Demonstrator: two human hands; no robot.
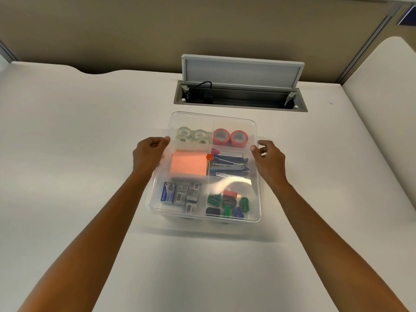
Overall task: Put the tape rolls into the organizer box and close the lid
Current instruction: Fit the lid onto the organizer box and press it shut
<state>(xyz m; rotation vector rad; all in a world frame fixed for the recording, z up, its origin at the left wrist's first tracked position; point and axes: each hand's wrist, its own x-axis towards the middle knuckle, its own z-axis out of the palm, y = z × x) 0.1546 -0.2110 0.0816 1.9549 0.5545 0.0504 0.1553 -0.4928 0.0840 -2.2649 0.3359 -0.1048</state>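
Observation:
A clear plastic organizer box (157, 211) sits mid-table, and a clear lid (234, 122) lies over it. My left hand (149, 153) pinches the lid's left edge. My right hand (269, 157) pinches its right edge. Through the lid I see several clear tape rolls (193, 135) in the back-left compartment and two red tape rolls (230, 137) in the back-right one. Whether the lid rests fully on the box I cannot tell.
Other compartments hold an orange sticky-note pad (188, 164), blue staplers (229, 165), staple boxes (180, 194) and coloured sharpeners (229, 202). Behind the box a cable hatch (239, 95) in the white desk (78, 131) stands with its flap raised. A partition wall runs along the back.

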